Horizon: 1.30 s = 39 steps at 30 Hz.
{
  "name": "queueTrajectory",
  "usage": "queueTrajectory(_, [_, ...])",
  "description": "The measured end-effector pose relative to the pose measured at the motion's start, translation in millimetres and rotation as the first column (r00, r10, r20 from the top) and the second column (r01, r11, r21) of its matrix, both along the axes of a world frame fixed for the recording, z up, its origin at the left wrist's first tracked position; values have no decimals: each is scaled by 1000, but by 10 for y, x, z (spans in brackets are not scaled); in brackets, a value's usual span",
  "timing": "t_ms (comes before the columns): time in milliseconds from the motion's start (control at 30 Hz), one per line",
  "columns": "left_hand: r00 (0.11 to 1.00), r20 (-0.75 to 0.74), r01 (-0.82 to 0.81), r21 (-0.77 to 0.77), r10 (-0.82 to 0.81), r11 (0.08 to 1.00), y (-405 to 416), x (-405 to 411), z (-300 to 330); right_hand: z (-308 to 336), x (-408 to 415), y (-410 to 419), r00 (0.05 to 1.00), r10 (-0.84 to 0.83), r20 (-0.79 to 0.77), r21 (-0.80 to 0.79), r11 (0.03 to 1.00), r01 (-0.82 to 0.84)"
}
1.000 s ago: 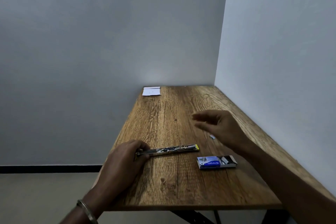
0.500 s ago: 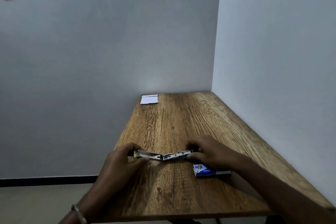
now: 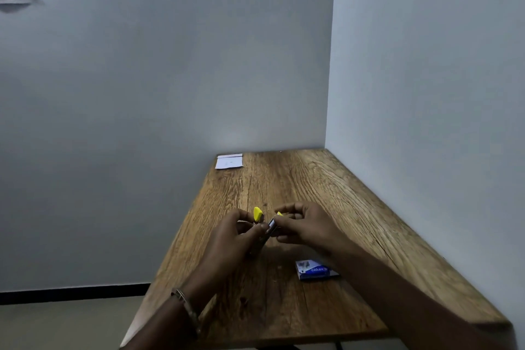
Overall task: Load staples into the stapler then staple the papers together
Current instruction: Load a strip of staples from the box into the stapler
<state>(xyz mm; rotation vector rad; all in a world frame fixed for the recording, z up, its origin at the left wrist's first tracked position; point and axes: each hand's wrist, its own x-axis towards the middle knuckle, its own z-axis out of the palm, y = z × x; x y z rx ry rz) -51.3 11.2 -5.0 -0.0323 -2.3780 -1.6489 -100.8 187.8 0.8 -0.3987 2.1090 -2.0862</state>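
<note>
right now both hands meet over the middle of the wooden table [image 3: 326, 185], holding the stapler [image 3: 267, 229] between them, lifted off the surface. the left hand [image 3: 230, 241] has its fingers curled round the near, lower part of the stapler, thumb side up, and a metal bangle [image 3: 184, 304] sits on that wrist. the right hand [image 3: 305, 226] comes in from the right with its fingers bent and pinching the other part of the stapler. the stapler looks folded or opened into a narrow v: two yellow ends [image 3: 258, 214] stick up side by side above the fingers, and a strip of bluish metal shows between the hands. how far it is opened i cannot tell, since the fingers cover most of it.

near and to the right of the hands, a small blue staple box [image 3: 315, 270] lies flat on the table, partly hidden by the right forearm. whether its tray is slid out cannot be told from here.

far off at the left back corner of the table, well apart from the hands, lies a small stack of white papers [image 3: 229, 161], flat against the wall edge.

grey walls stand behind and to the right of the table, meeting at the far right corner.
</note>
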Motion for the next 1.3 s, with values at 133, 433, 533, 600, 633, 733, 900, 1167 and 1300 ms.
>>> queueTrajectory(133, [985, 103, 125, 153, -142, 980, -2, 2, 3, -45, 9, -42, 992, -75, 105, -70, 994, 83])
queueTrajectory(433, [984, 68, 146, 225, -165, 963, 55, 24, -7, -33, 190, -134, 997, 9, -77, 23, 1000, -7])
queueTrajectory(533, [996, -27, 88, 192, -85, 977, 109, 38, -3, -46, 235, -145, 989, 105, -104, -58, 992, -111])
queueTrajectory(600, [997, -75, 38, 153, -27, 987, 147, 42, -9, -37, 209, -167, 990, 121, -78, -147, 980, -132])
queueTrajectory(633, [996, -91, 14, 122, -3, 992, 161, 46, -13, -37, 206, -176, 989, 135, -63, -194, 970, -145])
queueTrajectory(733, [990, -138, 0, 99, 14, 995, 169, 70, -11, -31, 170, -166, 992, 124, -8, -327, 937, -120])
queueTrajectory(900, [987, -116, -90, 191, 113, 978, -9, 113, -69, 31, 69, -60, 972, 191, 138, -594, 801, -73])
queueTrajectory(1167, [998, 47, -53, 193, 45, 980, -56, 68, -184, -12, 16, -68, 958, 235, 165, -591, 801, -94])
queueTrajectory(1300, [998, 45, -52, 198, 44, 979, -49, 57, -208, -20, 17, -73, 958, 236, 165, -593, 800, -95])
